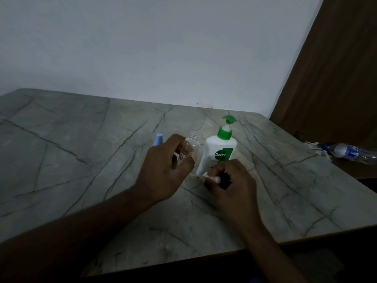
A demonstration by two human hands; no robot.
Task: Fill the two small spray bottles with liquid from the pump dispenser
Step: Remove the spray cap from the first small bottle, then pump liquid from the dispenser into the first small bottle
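Observation:
A white pump dispenser (219,154) with a green pump head stands upright near the middle of the marble-look table (81,160). My left hand (167,170) grips a small clear spray bottle (191,145) just left of it; the threaded neck is bare and points up and away. My right hand (230,180) is closed on a small whitish piece with a dark part, likely the removed spray top (212,177), in front of the dispenser's base. Behind my left hand a second small bottle shows only its blue cap (159,139).
A plastic water bottle (350,153) lies on its side on a lower surface past the table's right edge, next to crumpled white material (312,145). A brown wooden panel (336,78) rises at the right. A pale wall runs behind the table.

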